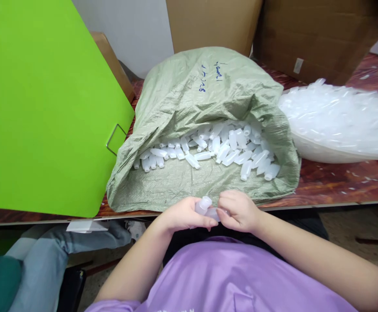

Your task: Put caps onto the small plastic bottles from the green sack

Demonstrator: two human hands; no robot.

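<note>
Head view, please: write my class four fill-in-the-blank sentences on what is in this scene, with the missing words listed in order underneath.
1. A bottle with its neck pointing up is in the person's ____ hand.
2. The handwriting on the sack is in ____ ink.
3. The big panel beside the sack is bright ____.
4. In the picture, the full clear bag lies to the ____ of the sack.

Missing words: left; blue; green; right.

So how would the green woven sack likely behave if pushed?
The sack would likely crumple, as its mouth sags in creases. Loose white bottles near the opening might shift or spill. It probably wouldn't roll, given its broad, slumped shape.
</note>
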